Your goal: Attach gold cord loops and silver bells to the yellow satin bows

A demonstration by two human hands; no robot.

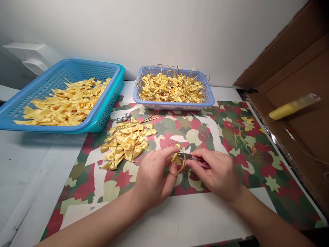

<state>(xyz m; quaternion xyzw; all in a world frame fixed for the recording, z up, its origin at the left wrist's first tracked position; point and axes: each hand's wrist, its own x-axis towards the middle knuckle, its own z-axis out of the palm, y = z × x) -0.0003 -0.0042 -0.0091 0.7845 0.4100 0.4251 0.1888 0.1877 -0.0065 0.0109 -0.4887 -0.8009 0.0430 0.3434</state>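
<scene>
Between thumb and fingers, my left hand [156,171] pinches a yellow ribbon bow [176,158] that has gold cord [184,164] looped round it. My right hand [218,169] grips a small tool with dark metal blades, which looks like a pair of thread snips [194,158]; its tip reaches the cord loops beside the bow. Most of the tool's handle is hidden in my fingers. Left of my left hand lies a pile of yellow bows [125,144], with several straight gold cords [140,122] across its top and a few shiny silver beads [123,118] behind.
A blue basket [51,128] of yellow bows stands at the left, nested in a teal one. Another basket [172,104], at the back, holds bows with gold cord loops. Thread scraps [246,139] lie at the right, near a cardboard box [290,68] and a yellow tube [288,108].
</scene>
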